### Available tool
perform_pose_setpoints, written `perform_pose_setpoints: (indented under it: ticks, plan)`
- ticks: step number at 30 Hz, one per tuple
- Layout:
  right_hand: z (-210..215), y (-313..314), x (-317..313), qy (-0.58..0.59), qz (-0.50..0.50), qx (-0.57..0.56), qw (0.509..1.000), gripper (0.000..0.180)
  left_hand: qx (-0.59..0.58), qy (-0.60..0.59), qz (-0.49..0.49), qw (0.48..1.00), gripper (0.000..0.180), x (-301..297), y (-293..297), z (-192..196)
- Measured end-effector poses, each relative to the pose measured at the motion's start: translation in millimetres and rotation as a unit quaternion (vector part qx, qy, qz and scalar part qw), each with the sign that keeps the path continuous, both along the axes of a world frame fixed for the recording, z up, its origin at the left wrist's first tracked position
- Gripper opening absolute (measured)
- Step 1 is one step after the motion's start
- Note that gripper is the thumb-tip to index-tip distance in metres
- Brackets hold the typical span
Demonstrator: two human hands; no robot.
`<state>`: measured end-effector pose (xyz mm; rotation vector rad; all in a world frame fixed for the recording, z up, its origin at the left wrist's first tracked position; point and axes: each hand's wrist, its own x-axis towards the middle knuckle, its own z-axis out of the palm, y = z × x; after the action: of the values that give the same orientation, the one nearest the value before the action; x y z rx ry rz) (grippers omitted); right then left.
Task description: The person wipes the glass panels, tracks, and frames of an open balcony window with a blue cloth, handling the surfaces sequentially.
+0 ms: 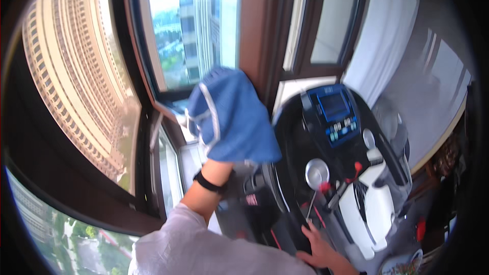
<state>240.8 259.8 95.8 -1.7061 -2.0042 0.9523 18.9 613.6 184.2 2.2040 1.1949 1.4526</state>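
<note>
A blue cloth (239, 114) with white edging hangs draped over my left hand, in front of the window frame. The cloth hides the fingers of this raised hand; only the wrist, with a black band (210, 183), shows below it. Lower down, my right hand (322, 248) is held low with fingers apart and nothing visible in it. It is beside the black treadmill (288, 173), close to a thin rod; whether it touches either I cannot tell. On the treadmill console sits a round metal cup (317, 172).
Brown window frames (260, 25) rise ahead, and an opened pane (145, 137) stands at the left. The treadmill's display (333, 107) faces me. A white plastic piece (377, 214) and red-tipped tools lie on the right. A white curtain (389, 25) hangs behind.
</note>
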Motion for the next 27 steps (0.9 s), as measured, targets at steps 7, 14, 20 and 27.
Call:
perform_pose_setpoints:
  ticks: [7, 14, 20, 27]
  plan:
    - [112.9, 114.7, -11.9, -0.078, -0.033, 0.258, 0.963, 0.084, 0.239, -0.055, -0.115, 0.963, 0.056, 6.6, 38.7, 42.0]
    - [185.3, 309.1, -62.2, 0.316, 0.048, 0.318, 0.893, 0.075, 0.304, -0.091, -0.124, 0.94, 0.054, -16.0, 67.5, 156.1]
    - [182.2, 316.6, -89.4, 0.275, -0.015, 0.378, 0.884, 0.091, 0.349, -0.059, -0.062, 0.933, 0.053, -55.3, 83.2, 234.4]
    - [185.4, 310.7, -88.0, 0.254, -0.025, 0.415, 0.873, 0.064, 0.422, -0.063, -0.021, 0.904, 0.053, -75.4, 97.4, 321.0]
